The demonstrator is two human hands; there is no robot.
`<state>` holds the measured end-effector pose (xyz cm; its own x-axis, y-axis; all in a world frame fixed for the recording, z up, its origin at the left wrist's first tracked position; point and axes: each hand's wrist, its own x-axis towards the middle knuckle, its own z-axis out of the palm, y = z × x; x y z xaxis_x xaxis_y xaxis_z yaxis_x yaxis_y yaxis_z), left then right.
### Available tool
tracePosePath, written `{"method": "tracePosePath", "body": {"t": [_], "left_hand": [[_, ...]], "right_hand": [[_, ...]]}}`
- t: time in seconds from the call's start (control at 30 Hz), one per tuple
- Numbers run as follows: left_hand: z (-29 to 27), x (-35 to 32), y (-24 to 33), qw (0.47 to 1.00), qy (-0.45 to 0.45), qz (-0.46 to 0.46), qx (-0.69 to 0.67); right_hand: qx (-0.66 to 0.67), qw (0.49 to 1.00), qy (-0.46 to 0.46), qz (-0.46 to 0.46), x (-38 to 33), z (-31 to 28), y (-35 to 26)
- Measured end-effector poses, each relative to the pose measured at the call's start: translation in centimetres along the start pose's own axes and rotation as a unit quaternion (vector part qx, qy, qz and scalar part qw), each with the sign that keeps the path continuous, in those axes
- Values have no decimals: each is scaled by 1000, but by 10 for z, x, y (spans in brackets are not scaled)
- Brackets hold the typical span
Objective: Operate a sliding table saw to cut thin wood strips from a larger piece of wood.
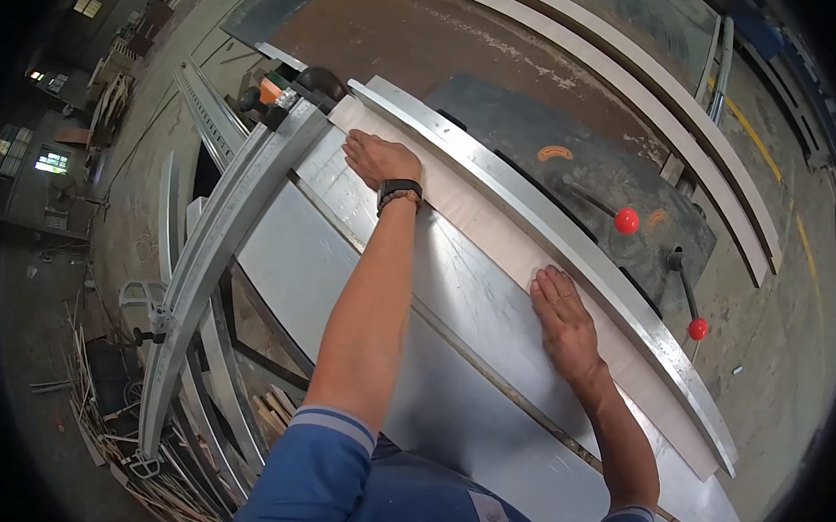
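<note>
Left hand (pixel 383 160) and right hand (pixel 565 324) lie on board (pixel 474 216) beside fence (pixel 513 184).

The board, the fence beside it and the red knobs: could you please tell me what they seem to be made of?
Board: probably wood or wood-based, matte, judging by its pale, unshiny face. Fence: likely bare aluminium, given its silvery grey sheen. Red knobs: apparently glossy plastic, from their even colour and bright highlights.

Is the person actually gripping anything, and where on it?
Nothing looks gripped: the left hand lies flat on the board near its far end, the right hand nearer its middle, neither visibly closed around it.
</note>
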<state>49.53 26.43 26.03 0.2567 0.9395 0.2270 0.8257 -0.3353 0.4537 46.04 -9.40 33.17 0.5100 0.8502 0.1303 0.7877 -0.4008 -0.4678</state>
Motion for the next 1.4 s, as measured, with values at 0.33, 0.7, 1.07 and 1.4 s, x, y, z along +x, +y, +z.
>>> {"method": "tracePosePath", "body": {"t": [0.33, 0.7, 1.07, 1.4], "left_hand": [[27, 26, -19, 1000, 29, 8, 3], [53, 66, -44, 999, 53, -2, 10], [77, 110, -75, 997, 78, -8, 22], [51, -47, -28, 995, 31, -22, -92]], "right_hand": [[-2, 1000, 3, -6, 26, 29, 2], [-18, 1000, 3, -23, 64, 64, -1], [-16, 999, 17, -41, 100, 100, -7], [-2, 996, 46, -72, 136, 135, -4]]}}
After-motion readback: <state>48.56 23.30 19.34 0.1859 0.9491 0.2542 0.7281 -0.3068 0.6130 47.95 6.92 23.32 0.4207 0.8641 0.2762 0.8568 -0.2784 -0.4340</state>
